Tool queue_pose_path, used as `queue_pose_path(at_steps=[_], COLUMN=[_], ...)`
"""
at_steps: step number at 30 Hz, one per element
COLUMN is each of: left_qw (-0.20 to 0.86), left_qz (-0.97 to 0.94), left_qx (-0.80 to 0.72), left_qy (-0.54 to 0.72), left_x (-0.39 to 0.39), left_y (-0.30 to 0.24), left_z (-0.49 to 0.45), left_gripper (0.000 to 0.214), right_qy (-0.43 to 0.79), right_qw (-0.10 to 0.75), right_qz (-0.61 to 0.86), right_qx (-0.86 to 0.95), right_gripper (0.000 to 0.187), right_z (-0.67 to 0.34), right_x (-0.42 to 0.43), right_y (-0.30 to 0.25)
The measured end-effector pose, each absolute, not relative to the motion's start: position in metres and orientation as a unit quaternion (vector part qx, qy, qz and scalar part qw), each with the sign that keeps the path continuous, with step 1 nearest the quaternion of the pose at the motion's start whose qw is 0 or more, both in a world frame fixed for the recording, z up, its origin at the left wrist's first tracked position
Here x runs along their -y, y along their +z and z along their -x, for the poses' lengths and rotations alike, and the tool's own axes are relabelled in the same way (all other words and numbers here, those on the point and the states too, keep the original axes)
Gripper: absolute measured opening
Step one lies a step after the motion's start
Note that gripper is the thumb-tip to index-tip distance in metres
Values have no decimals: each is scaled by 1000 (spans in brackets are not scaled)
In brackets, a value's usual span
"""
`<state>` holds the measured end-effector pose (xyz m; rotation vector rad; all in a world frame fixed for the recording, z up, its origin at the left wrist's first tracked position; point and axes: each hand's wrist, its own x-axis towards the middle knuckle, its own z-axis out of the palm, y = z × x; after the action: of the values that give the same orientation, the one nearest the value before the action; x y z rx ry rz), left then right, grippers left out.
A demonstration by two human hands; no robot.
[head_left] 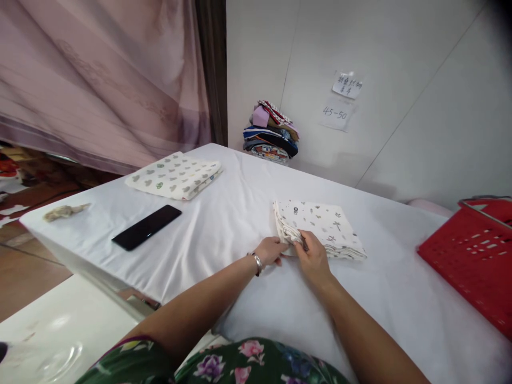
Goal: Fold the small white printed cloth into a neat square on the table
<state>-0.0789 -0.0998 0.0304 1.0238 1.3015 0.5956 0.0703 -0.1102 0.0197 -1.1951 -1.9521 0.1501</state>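
A white cloth (320, 221) with small dark prints lies folded in several layers on the table. My right hand (312, 253) is closed on its near left corner, where the layers bunch up. Beside it, my left hand (272, 250), with a bracelet at the wrist, has its fingers closed at the same corner, low against the tabletop. Its fingertips are partly hidden by the cloth edge. Farther left rests a second folded cloth (174, 175), white with grey and green prints.
The table wears a white tablecloth (224, 213). A black phone (147, 228) and a beige scrap (66, 212) lie at the left. To the right stands a red basket (468, 256). Behind the table, folded fabrics (272, 133) are stacked by the wall. A pink curtain (120, 80) hangs back left.
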Motion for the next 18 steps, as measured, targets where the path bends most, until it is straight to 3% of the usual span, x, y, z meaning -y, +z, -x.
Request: queue_pose_path(at_steps=[6, 14, 18], left_qw=[699, 706, 711], left_qz=[-373, -364, -356], left_qx=[-524, -505, -500], left_qy=[313, 337, 342], left_x=[120, 123, 123], left_y=[36, 32, 30], left_z=[78, 83, 84], left_gripper=[12, 14, 15], right_qy=[1, 18, 28], right_qw=[350, 321, 283], right_qz=[414, 409, 394], right_qx=[840, 854, 874], right_gripper=[28, 29, 38], right_z=[-67, -68, -71], right_x=[115, 120, 126], right_y=[25, 28, 36])
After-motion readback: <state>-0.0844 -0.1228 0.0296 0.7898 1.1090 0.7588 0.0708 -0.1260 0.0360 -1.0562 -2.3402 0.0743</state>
